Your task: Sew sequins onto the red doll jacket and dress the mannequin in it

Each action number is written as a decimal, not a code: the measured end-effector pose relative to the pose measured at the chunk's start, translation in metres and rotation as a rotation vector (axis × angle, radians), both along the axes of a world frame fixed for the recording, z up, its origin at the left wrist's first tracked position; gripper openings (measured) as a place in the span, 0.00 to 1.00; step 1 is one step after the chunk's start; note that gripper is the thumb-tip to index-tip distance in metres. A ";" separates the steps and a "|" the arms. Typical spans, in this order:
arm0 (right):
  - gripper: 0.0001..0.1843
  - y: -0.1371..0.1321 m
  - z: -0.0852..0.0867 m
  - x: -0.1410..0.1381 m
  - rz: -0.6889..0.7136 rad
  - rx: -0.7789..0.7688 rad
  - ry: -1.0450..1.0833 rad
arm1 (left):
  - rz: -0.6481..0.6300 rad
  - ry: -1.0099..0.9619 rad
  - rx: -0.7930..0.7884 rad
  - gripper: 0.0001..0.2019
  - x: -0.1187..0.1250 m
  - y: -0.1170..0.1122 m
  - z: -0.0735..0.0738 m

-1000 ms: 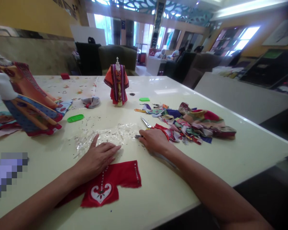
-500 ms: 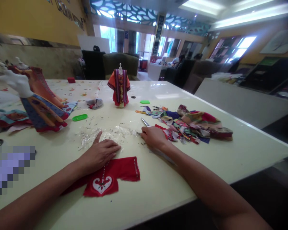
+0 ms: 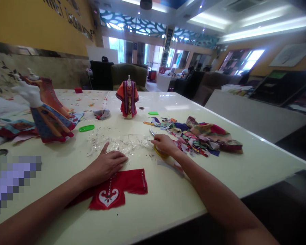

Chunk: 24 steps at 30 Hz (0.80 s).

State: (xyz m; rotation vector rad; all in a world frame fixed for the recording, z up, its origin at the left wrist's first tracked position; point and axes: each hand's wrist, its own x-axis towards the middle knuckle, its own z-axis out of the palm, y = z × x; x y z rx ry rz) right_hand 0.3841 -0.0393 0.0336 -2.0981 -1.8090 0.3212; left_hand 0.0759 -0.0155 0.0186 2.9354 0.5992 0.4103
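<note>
My left hand (image 3: 108,163) lies flat, fingers stretched and thumb raised apart, over the top of a red fabric piece (image 3: 134,182). That piece carries a white heart-shaped motif and lines of small shiny studs. My right hand (image 3: 165,144) is closed in a pinch on a slim pointed tool (image 3: 149,140), its dark tip over the right end of a clear plastic sheet (image 3: 127,141) strewn with tiny rhinestones. A silver pointed thing (image 3: 152,132) shows just beyond the fingers. Under the palm is something yellow and curved (image 3: 160,153), mostly hidden.
Fabric scraps (image 3: 193,136) are heaped at the right. A small dressed mannequin (image 3: 129,98) stands farther back; two more, one with a blue skirt (image 3: 52,122), stand left. Green trays (image 3: 86,128) and a grey cloth bundle (image 3: 102,114) lie on the table. People sit in the background.
My right hand has lifted and shifted slightly, uncovering the yellow curved thing beneath it. My left hand and the red fabric stay put. The view has tilted up a little.
</note>
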 end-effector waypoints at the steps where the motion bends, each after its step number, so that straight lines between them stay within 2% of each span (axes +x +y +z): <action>1: 0.13 0.000 0.000 0.001 0.006 0.005 0.020 | 0.013 0.003 -0.011 0.17 0.000 0.000 0.000; 7: 0.14 0.000 0.000 0.002 0.043 0.032 0.102 | 0.068 0.022 -0.201 0.21 -0.003 0.005 0.000; 11: 0.13 0.000 0.000 0.003 0.047 0.038 0.112 | 0.087 0.016 -0.154 0.17 -0.004 0.008 0.000; 15: 0.12 0.000 -0.002 0.001 0.057 0.031 0.105 | 0.069 0.064 -0.090 0.15 -0.003 0.012 0.012; 17: 0.12 0.000 -0.003 0.000 0.064 0.022 0.100 | 0.071 0.050 -0.044 0.16 0.006 0.015 0.022; 20: 0.12 -0.002 -0.001 -0.004 0.065 0.014 0.087 | 0.051 0.026 0.004 0.18 0.031 0.022 0.034; 22: 0.12 -0.004 0.001 -0.007 0.063 0.012 0.079 | 0.028 0.051 0.006 0.19 0.053 0.029 0.035; 24: 0.11 -0.007 0.003 -0.010 0.061 0.010 0.075 | 0.057 0.086 -0.026 0.19 0.072 0.037 0.031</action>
